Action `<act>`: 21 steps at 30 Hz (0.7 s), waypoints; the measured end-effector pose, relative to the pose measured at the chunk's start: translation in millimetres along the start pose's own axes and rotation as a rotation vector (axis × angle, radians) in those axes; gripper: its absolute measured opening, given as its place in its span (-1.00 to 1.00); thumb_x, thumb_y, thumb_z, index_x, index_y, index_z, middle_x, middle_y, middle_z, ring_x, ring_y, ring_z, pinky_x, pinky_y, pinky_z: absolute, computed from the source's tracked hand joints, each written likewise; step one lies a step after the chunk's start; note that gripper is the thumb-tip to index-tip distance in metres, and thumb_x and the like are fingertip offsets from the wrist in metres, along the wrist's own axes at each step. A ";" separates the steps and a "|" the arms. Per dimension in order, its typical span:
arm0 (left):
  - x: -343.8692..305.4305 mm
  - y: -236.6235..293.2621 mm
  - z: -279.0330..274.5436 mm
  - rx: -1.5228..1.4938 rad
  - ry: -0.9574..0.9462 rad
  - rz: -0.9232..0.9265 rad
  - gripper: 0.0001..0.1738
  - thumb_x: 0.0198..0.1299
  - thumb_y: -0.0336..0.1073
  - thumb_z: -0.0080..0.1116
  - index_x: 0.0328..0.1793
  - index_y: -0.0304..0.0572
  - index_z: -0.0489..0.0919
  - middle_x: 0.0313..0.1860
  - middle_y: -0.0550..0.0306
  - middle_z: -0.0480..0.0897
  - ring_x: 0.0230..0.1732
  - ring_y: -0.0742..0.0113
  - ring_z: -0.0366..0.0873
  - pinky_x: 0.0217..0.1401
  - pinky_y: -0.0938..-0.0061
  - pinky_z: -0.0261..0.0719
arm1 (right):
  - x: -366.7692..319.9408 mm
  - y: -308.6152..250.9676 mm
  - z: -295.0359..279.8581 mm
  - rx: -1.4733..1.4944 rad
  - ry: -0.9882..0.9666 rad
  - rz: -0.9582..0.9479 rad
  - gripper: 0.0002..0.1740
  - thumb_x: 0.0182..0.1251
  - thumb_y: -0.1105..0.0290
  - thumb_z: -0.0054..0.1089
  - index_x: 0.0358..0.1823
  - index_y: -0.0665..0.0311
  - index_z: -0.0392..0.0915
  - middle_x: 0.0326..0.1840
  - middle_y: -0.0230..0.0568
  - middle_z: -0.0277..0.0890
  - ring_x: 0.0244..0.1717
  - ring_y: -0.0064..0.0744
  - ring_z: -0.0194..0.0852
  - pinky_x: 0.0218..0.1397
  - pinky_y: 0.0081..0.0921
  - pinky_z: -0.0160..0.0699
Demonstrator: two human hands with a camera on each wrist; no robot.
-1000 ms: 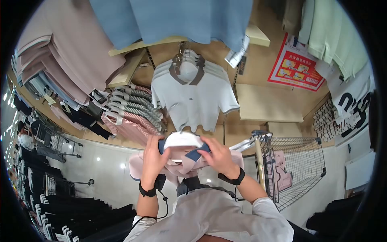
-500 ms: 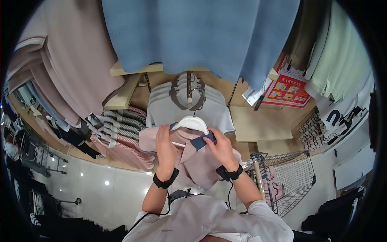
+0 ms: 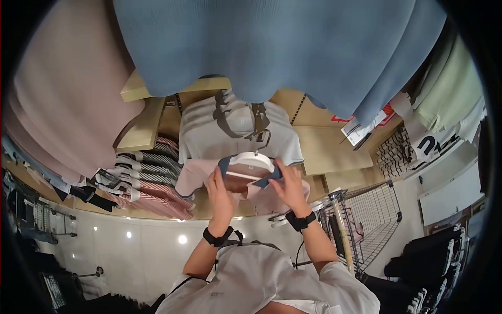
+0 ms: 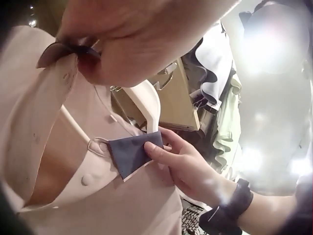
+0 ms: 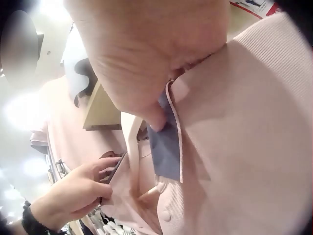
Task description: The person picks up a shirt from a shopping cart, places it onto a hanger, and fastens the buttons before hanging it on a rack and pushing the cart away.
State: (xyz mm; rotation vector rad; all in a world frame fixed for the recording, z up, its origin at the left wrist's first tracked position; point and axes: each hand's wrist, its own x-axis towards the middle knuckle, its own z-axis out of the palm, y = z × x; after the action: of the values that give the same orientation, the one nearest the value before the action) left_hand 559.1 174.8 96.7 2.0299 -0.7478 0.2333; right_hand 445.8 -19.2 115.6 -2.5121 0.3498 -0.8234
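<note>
A pink shirt (image 3: 194, 177) with a navy collar hangs on a white hanger (image 3: 253, 160), its hook near the metal rail end in front of the grey shirts. My left hand (image 3: 221, 199) grips the collar's left side. With thumb on top, my right hand (image 3: 293, 191) pinches the right side of the collar. The left wrist view shows the right thumb on the navy collar flap (image 4: 132, 154) beside the hanger (image 4: 146, 104). In the right wrist view the left hand (image 5: 73, 193) holds the opposite collar edge. Whether the hook rests on the rail I cannot tell.
Large blue garments (image 3: 251, 47) hang overhead, pink ones (image 3: 68, 89) at the left. Grey shirts (image 3: 201, 123) are behind the hanger, striped shirts (image 3: 162, 178) left of it. A wire cart (image 3: 374, 220) stands at the right, beside a wooden shelf (image 3: 332, 152).
The pink shirt and both hands have moved up and forward, closer to the rack with the grey shirts. The blue garments loom larger overhead. Both hands still hold the collar.
</note>
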 end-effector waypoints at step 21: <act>-18.5 -46.1 41.7 -0.431 -0.225 -0.361 -0.55 0.04 -0.32 0.28 0.02 -0.38 0.43 -0.17 -0.19 0.57 -0.15 -0.10 0.58 -0.07 0.23 0.52 | -71.9 27.6 177.1 0.511 0.050 0.660 -0.36 0.17 0.07 0.40 -0.05 0.58 0.47 -0.18 0.21 0.57 -0.19 -0.10 0.57 -0.17 -0.31 0.48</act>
State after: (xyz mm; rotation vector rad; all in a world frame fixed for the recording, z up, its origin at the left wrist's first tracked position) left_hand 566.3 165.7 32.9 1.7484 -0.4992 -0.3430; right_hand 494.6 46.8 -59.2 -1.7389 0.8128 -0.6021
